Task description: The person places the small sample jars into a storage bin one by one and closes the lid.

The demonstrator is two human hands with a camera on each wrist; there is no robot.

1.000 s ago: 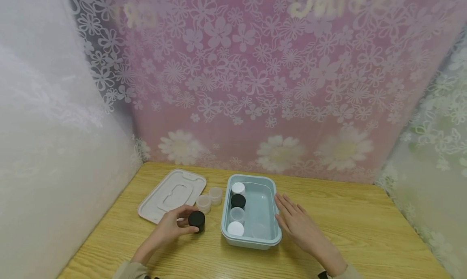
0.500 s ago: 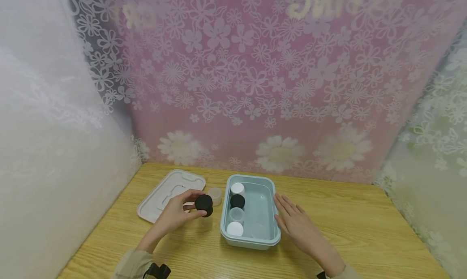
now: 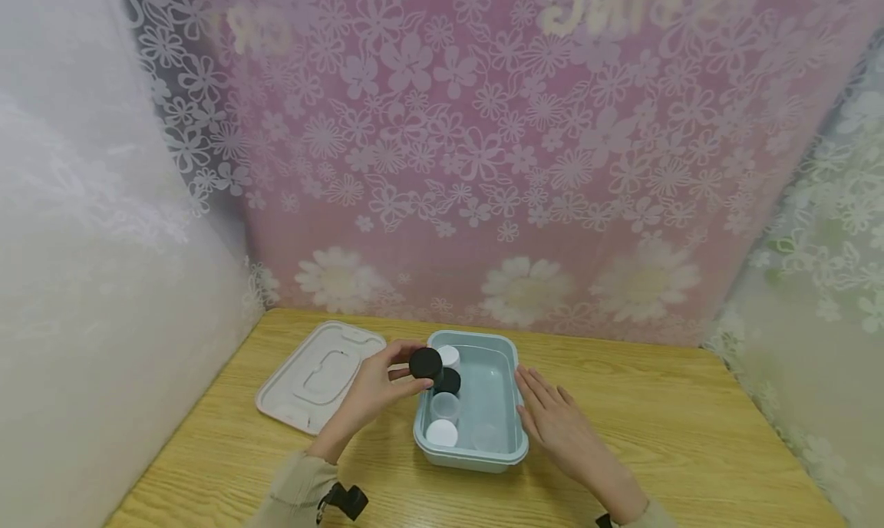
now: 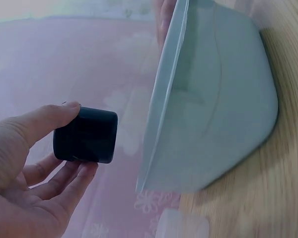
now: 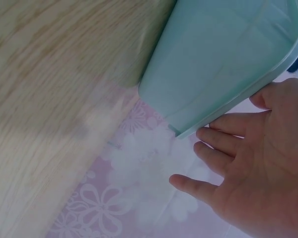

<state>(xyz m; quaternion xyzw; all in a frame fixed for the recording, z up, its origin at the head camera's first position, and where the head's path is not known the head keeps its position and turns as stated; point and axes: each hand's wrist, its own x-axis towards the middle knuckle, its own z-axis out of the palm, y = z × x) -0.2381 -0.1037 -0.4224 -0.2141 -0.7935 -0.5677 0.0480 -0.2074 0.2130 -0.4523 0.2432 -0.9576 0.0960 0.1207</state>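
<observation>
My left hand [image 3: 378, 381] pinches a small black-lidded jar [image 3: 425, 364] between thumb and fingers, held above the left rim of a light blue plastic bin [image 3: 472, 461]. In the left wrist view the dark jar [image 4: 87, 135] hangs beside the bin's outer wall. Along the bin's left side stand a white-lidded jar [image 3: 449, 356], another black-lidded jar [image 3: 450, 382], a translucent jar [image 3: 445, 407] and a second white-lidded jar [image 3: 442, 433]. My right hand [image 3: 562, 424] rests with straight fingers against the bin's right rim, seen also in the right wrist view [image 5: 258, 158].
A pale rectangular lid [image 3: 318, 374] lies on the wooden table [image 3: 621, 390] left of the bin. A translucent jar [image 4: 183, 225] stands by the bin, hidden behind my left hand in the head view. Patterned curtains [image 3: 476, 144] close off the back and sides.
My left hand has lifted the black-lidded jar from the table and carried it right, up to the bin's left rim. The right hand stays at the bin.
</observation>
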